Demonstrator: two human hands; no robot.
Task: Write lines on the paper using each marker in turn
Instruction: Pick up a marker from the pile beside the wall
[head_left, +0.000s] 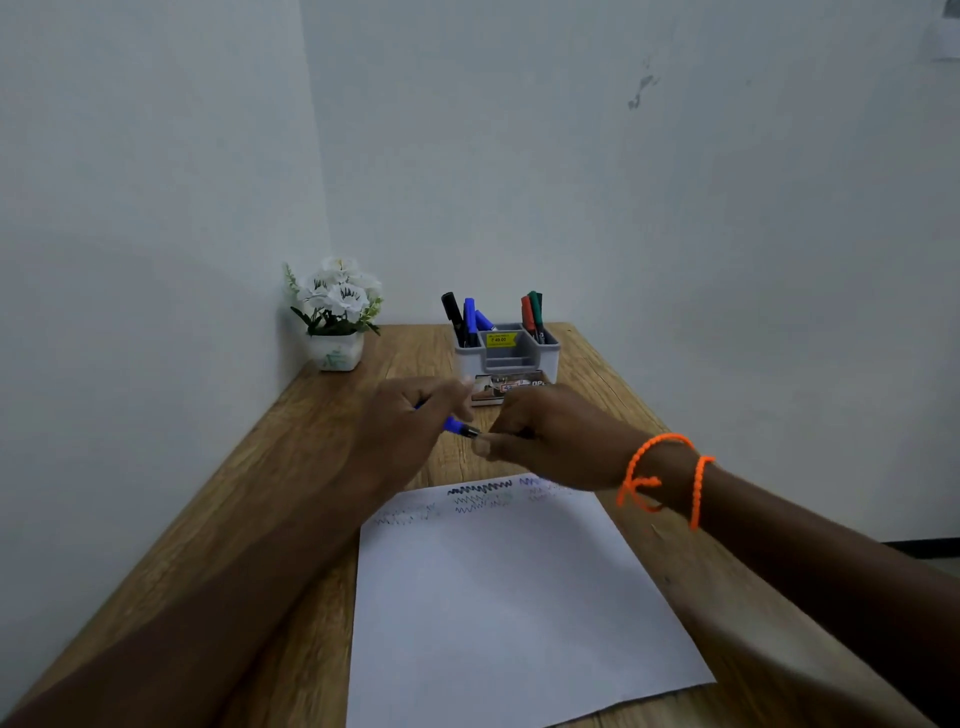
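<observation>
Between both hands (467, 426), blue marker (457, 427) (uncapped)

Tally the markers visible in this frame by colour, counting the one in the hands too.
Black capped markers standing in the grey plastic organiser: 1
Blue capped markers in the organiser: 2
Red capped markers in the organiser: 1
Green capped markers in the organiser: 1
Blue marker held in the left hand: 1
Total: 6

Six markers (470, 319) show: five in one organizer (506, 358), one blue marker (460, 427) in two hands (410, 415). One paper (509, 582), one flowerpot (335, 351).
</observation>
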